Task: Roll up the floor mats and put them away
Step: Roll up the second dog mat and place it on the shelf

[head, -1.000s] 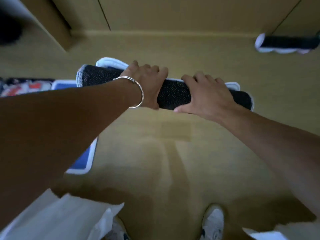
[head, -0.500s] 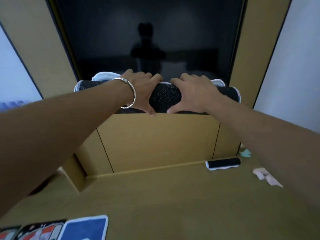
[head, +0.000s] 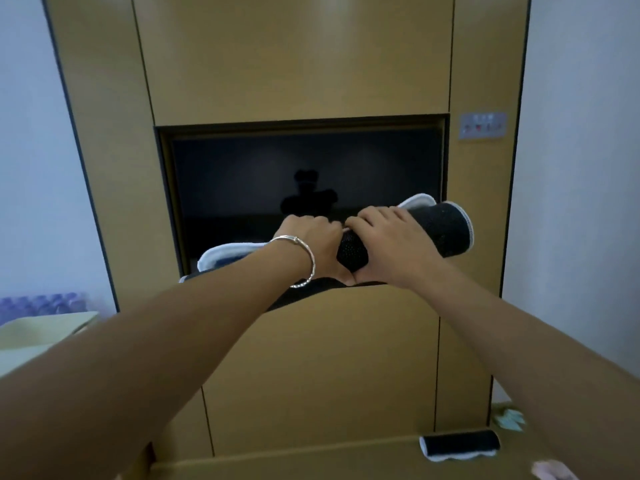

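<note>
A rolled floor mat (head: 446,230), black dotted backing outside with a white fluffy edge, is held tilted at the mouth of a dark niche (head: 304,174) in a tan cabinet. Its right end is raised; its left end (head: 221,256) dips lower. My left hand (head: 311,242), with a silver bangle at the wrist, grips the roll near its middle. My right hand (head: 391,240) grips it just to the right, thumbs nearly touching. A second rolled mat (head: 459,443) lies on the floor against the cabinet base at lower right.
The tan cabinet (head: 311,358) fills the view, with a socket plate (head: 482,125) at upper right. Pale walls flank it. A light-coloured surface (head: 38,332) sits at left. Small scraps (head: 509,419) lie on the floor at lower right.
The roll rose from floor level to the niche and now tilts, right end up. My hands have closed in toward each other at its middle. The view has lifted to face the cabinet.
</note>
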